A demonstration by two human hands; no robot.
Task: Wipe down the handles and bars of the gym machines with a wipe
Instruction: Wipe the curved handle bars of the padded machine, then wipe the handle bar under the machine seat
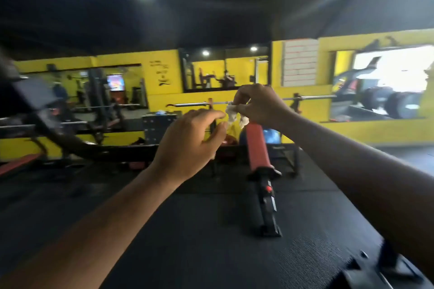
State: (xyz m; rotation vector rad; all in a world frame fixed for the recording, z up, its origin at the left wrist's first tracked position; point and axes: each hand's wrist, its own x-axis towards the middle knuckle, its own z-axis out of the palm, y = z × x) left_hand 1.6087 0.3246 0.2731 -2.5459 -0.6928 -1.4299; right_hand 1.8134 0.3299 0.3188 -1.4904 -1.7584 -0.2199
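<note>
Both of my hands are raised in front of me around a crumpled white wipe (233,116). My right hand (260,104) pinches the wipe from above with curled fingers. My left hand (191,141) has its fingertips at the wipe's left edge; whether they grip it I cannot tell. Just below the wipe a red padded bar (256,146) on a black frame (269,202) runs down toward me. A chrome barbell (310,97) rests on a rack behind my hands, against the yellow wall.
Black rubber floor mats (187,230) cover the ground. A black bent machine arm (56,129) and a red bench (18,166) stand at the left. Mirrors (225,70) hang on the yellow wall. Treadmills (380,98) stand at the right by a bright window.
</note>
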